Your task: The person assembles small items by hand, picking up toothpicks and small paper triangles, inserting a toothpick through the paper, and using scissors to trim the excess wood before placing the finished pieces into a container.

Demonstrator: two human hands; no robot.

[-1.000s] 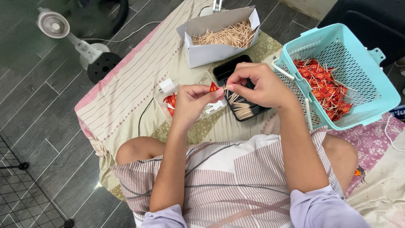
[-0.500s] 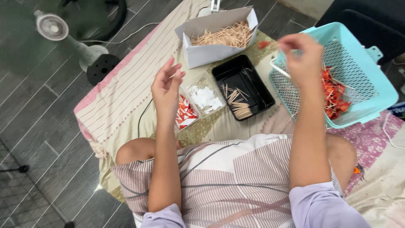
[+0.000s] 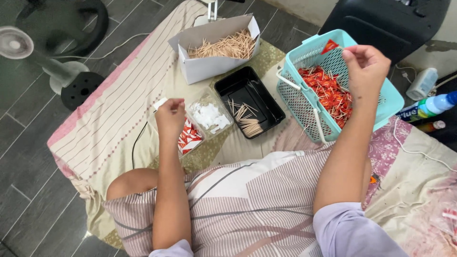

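At far left a fan (image 3: 16, 45) stood on dark floor tiles (image 3: 33, 143), off the bedding. A striped sheet (image 3: 119, 109) covered the low pad on which the person sat, and a dark cable (image 3: 138, 138) crossed it.

The left hand (image 3: 170, 116) hung over two clear trays: one with red-and-white wrappers (image 3: 189, 138), the next with white slips (image 3: 209, 116). Its fingers were curled in, pinched together; whether they held anything could not be told.

Behind the trays stood a white box (image 3: 209, 66) heaped with toothpicks. Beside it lay a black tray (image 3: 247, 95), with a small loose bundle of toothpicks (image 3: 247, 121) at its near end.

The right hand (image 3: 364, 66) was raised over the teal basket (image 3: 304, 102), which held a pile of red packets (image 3: 328, 90). Fingertips were drawn together at the thumb; no item could be made out between them, so the grasp could not be confirmed.

Assessment: the toothpicks would be very light, stiff, thin and easily snapped or scattered; best taken at mid-length between thumb and forefinger. The wrappers would be light, limp and somewhat slick; best pinched at an edge.

The sheet was soft and uneven, a poor footing for the trays. At right, bottles (image 3: 428, 102) lay against a dark cabinet (image 3: 381, 21).
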